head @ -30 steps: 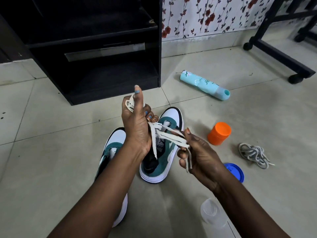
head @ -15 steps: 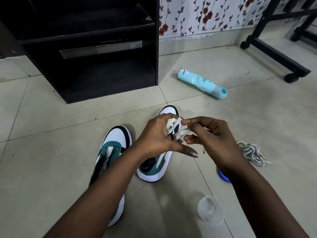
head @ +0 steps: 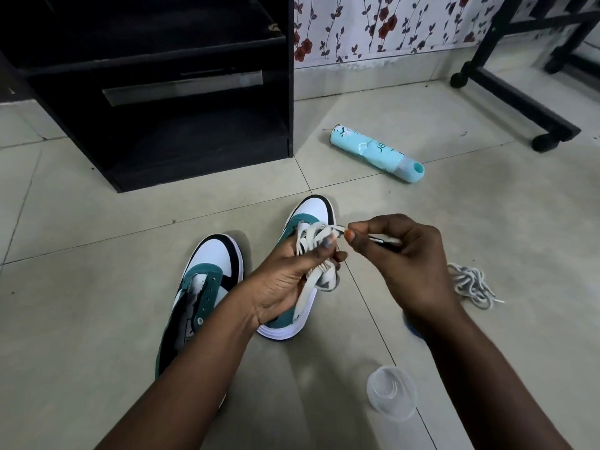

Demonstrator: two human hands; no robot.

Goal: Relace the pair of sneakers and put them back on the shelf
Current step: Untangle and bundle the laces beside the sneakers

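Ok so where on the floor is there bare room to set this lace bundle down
Bare tile lies left of the left sneaker, reaching toward the black shelf unit. Another open patch sits between the right sneaker and the teal bottle. Your right side is crowded: the loose lace pile and clear cup.

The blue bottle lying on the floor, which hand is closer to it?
Right. The right hand is just below the blue bottle, pinching the lace end. The left hand grips the bunched lace further left, over the sneaker.
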